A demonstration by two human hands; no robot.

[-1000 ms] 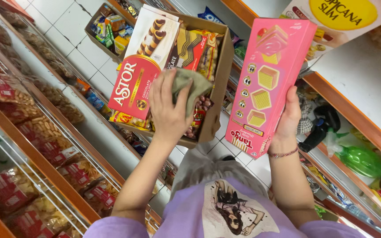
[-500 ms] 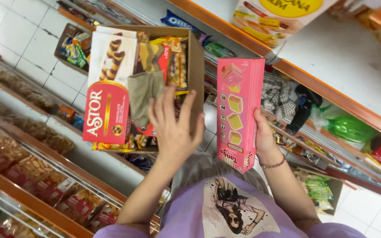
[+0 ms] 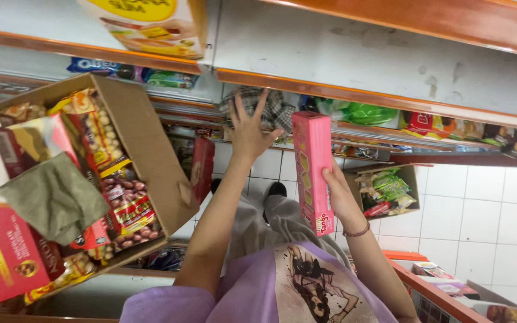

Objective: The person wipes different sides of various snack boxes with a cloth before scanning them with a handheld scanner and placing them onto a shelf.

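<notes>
My right hand (image 3: pixel 337 194) grips a tall pink snack box (image 3: pixel 312 170), held upright and edge-on in front of me. My left hand (image 3: pixel 248 128) is raised with fingers spread and holds nothing; it reaches toward a checkered cloth (image 3: pixel 273 107) lying on a lower shelf. To the left sits an open cardboard box (image 3: pixel 151 149) packed with snack packets, a red wafer box (image 3: pixel 1 254) and a crumpled olive cloth (image 3: pixel 55 197).
Orange-edged shelves (image 3: pixel 354 96) run across the top, holding green and red packets (image 3: pixel 354 113). A smaller cardboard box (image 3: pixel 384 191) of snacks stands on the white tiled floor. More packets lie on a shelf at lower right (image 3: pixel 444 287).
The view has swung right. My left hand left the cardboard box and rose toward the checkered cloth on the shelf. The pink box turned edge-on, still in my right hand.
</notes>
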